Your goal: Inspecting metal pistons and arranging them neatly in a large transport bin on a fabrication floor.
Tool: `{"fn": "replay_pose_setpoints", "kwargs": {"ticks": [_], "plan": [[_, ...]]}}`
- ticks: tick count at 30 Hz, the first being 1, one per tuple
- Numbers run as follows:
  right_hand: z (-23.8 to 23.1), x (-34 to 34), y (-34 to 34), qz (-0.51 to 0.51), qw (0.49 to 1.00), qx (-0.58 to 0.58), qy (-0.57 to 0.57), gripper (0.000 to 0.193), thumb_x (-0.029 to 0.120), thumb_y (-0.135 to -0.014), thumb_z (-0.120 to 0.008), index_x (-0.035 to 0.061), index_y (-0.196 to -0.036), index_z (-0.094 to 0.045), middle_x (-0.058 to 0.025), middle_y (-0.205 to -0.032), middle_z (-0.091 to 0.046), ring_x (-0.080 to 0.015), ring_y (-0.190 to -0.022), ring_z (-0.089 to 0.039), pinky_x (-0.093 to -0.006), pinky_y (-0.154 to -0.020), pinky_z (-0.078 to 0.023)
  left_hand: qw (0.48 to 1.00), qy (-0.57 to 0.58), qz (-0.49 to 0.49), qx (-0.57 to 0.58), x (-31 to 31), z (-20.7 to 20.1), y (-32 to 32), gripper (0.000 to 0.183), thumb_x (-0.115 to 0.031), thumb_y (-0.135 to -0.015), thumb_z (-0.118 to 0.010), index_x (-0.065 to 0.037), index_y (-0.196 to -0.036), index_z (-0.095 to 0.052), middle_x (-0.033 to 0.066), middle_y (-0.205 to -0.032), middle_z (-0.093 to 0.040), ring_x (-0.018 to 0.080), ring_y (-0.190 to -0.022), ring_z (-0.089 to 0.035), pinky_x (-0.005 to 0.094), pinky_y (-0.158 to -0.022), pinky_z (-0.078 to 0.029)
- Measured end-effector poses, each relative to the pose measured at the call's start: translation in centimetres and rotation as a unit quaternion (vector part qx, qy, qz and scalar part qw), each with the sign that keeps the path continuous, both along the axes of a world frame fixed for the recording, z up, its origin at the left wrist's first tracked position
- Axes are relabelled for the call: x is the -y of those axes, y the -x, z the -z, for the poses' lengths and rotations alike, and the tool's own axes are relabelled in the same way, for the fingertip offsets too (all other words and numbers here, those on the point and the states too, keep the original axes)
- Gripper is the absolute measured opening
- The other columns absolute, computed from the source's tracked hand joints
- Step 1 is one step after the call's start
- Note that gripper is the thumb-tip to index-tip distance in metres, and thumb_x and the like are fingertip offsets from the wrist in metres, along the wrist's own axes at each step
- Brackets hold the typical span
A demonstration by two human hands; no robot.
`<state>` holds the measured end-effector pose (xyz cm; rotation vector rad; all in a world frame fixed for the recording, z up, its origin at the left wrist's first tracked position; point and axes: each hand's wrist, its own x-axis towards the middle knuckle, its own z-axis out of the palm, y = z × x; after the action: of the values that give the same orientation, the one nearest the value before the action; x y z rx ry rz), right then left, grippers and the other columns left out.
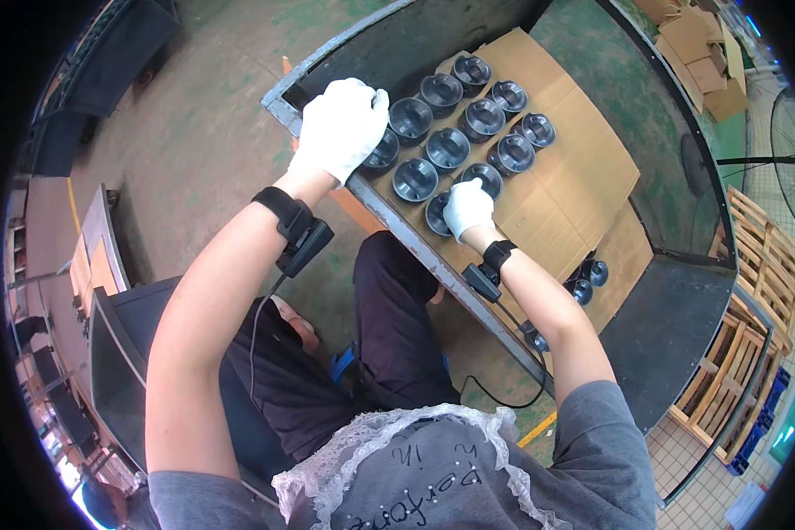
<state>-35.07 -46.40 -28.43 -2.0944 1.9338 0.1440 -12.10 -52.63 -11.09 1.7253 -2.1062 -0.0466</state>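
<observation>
Several dark metal pistons [448, 148] stand in rows on a cardboard sheet [583, 177] inside a metal-sided cart. My right hand [470, 208], in a white glove, is closed at the rim of a piston [438, 215] in the row nearest me; its fingertips partly cover that piston. My left hand [344, 124], also gloved, is at the cart's left corner, its fingers curled. Beside it a piston [381, 155] is partly covered by the glove. What the left fingers hold, if anything, is hidden.
The cart's metal edge [424, 253] runs between my body and the pistons. Smaller dark parts [583, 290] lie on the cardboard by my right forearm. Cables hang from my wrist devices. Wooden pallets [751, 256] and cardboard boxes [702, 57] stand at the right.
</observation>
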Motion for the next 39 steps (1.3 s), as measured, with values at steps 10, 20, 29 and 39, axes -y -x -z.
{"fn": "replay_pose_setpoints", "kwargs": {"ticks": [10, 20, 29, 39], "plan": [[0.0, -0.6, 0.1, 0.018, 1.000, 0.011, 0.011, 0.032, 0.006, -0.085, -0.063, -0.0151, -0.109, -0.061, -0.0285, -0.104, -0.066, -0.0374, -0.081, -0.074, -0.0395, -0.066, -0.060, 1.000, -0.024, -0.009, 0.000, -0.1, 0.0, -0.1, 0.033, -0.031, -0.098, -0.058, -0.003, -0.086, -0.072, 0.0154, -0.095, -0.070, 0.0338, -0.090, -0.068, 0.0441, -0.080, -0.056], [0.4, 0.1, 0.1, 0.041, 0.998, 0.045, -0.028, 0.033, 0.007, -0.088, -0.060, -0.0170, -0.111, -0.058, -0.0326, -0.106, -0.065, -0.0410, -0.087, -0.074, -0.0437, -0.073, -0.061, 1.000, -0.026, 0.000, 0.012, 0.0, 0.1, 0.1, 0.037, -0.031, -0.100, -0.052, -0.003, -0.086, -0.072, 0.0165, -0.096, -0.071, 0.0351, -0.090, -0.068, 0.0455, -0.082, -0.056], [-6.9, 3.1, 4.0, -0.053, 0.979, 0.193, -0.049, 0.036, 0.032, -0.087, -0.063, 0.0028, -0.104, -0.074, -0.0233, -0.108, -0.071, -0.0406, -0.099, -0.069, -0.0476, -0.087, -0.056, 1.000, -0.010, -0.008, 0.005, -0.2, -0.1, -0.3, 0.031, -0.030, -0.097, -0.060, -0.003, -0.087, -0.072, 0.0149, -0.095, -0.070, 0.0338, -0.090, -0.067, 0.0437, -0.081, -0.055], [-0.8, 7.9, 10.8, 0.020, 0.991, 0.130, 0.034, 0.027, 0.025, -0.095, -0.056, 0.0086, -0.108, -0.073, -0.0196, -0.110, -0.071, -0.0389, -0.101, -0.068, -0.0470, -0.088, -0.054, 1.000, -0.024, -0.007, 0.001, 0.0, -0.2, 0.4, 0.030, -0.028, -0.097, -0.059, -0.004, -0.085, -0.072, 0.0165, -0.092, -0.070, 0.0340, -0.091, -0.067, 0.0446, -0.079, -0.055]]}}
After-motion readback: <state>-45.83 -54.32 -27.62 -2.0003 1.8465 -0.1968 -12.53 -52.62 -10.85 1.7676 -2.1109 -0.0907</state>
